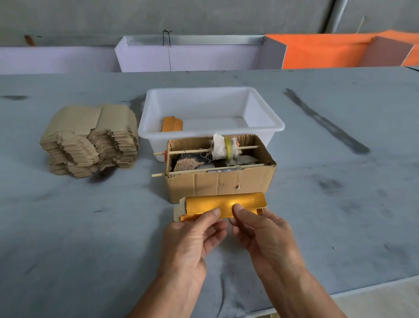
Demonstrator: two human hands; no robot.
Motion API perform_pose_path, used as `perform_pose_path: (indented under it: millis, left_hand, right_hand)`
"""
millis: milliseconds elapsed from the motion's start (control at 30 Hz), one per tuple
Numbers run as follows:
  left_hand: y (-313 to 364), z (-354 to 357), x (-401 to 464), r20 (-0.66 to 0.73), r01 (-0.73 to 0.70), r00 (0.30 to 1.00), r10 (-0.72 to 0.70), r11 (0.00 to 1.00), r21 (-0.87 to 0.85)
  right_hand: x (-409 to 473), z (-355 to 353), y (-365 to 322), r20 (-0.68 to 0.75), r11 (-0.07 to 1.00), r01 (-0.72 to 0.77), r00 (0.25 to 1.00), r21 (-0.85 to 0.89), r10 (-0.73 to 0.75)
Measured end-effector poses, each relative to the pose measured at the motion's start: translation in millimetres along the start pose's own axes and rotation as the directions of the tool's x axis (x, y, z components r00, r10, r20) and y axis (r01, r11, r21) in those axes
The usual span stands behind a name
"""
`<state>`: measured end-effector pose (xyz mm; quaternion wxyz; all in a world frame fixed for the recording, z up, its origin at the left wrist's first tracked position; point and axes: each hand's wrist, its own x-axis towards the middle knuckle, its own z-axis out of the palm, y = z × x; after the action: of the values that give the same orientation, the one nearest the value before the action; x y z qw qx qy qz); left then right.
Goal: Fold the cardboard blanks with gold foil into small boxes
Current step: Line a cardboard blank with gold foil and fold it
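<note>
Now, blank: gold-foil cardboard blank [226,205] is lying just before the corrugated box [219,169].
Hands: left hand [194,241] and right hand [262,236] are pinching its near edge (thumbs on top).
Tip: crease along the scored line, evenly.

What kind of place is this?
Probably a small packaging workshop: a stack of cardboard blanks on a long grey worktable, a white tub for finished boxes, bare concrete walls behind.

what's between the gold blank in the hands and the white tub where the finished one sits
The open brown cardboard box stands directly between the gold blank and the white tub, its two sticks across the top. Both hands already pinch the blank, so it would have to be lifted over or carried round that box.
</note>
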<state>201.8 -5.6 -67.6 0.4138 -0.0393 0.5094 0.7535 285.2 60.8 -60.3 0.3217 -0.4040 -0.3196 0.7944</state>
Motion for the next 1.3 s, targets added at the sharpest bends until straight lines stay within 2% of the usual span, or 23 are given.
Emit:
perform_pose_path:
  millis: [133, 400, 567, 800, 967, 1033, 1167, 1233, 1300]
  left_hand:
    - [2, -3, 3, -0.019, -0.017, 1.0, 0.018, 1.0, 0.025]
    - [3, -1, 4, 0.0, -0.001, 1.0, 0.001, 1.0, 0.006]
    - [5, -4, 5, 0.015, -0.005, 1.0, 0.005, 1.0, 0.022]
    - [6, -2, 4, 0.066, 0.027, 0.997, -0.028, 0.999, 0.019]
    - [6, -5, 6, 0.039, 0.009, 0.999, -0.01, 0.999, 0.037]
    - [6, -5, 7, 0.014, -0.016, 1.0, 0.016, 0.999, 0.034]
    - [9, -8, 8, -0.029, -0.066, 0.997, 0.067, 0.998, 0.024]
    - [10, -12, 9, -0.038, -0.091, 0.995, 0.093, 0.995, 0.037]
    - [12, -16, 9, -0.053, -0.118, 0.991, 0.121, 0.992, 0.047]
  right_hand:
    - [1, -5, -6, 0.017, 0.994, 0.009, 1.0, -0.109, -0.008]
    - [4, -9, -11, 0.047, 0.988, 0.026, 0.999, -0.152, -0.019]
    - [5, -12, -16, 0.05, 0.965, 0.059, 0.998, -0.255, -0.048]
    - [11, -11, -16, -0.001, 0.959, 0.105, 0.994, -0.263, -0.11]
    - [12, -10, -17, 0.017, 0.947, 0.102, 0.995, -0.303, -0.102]
    - [11, -7, -19, 0.02, 0.912, 0.15, 0.988, -0.382, -0.154]
    - [13, -4, -29, -0.056, 0.784, 0.358, 0.894, -0.507, -0.444]
    - [15, -1, -35, -0.056, 0.776, 0.373, 0.885, -0.509, -0.462]
    - [16, 4, -38, -0.059, 0.801, 0.334, 0.908, -0.496, -0.415]
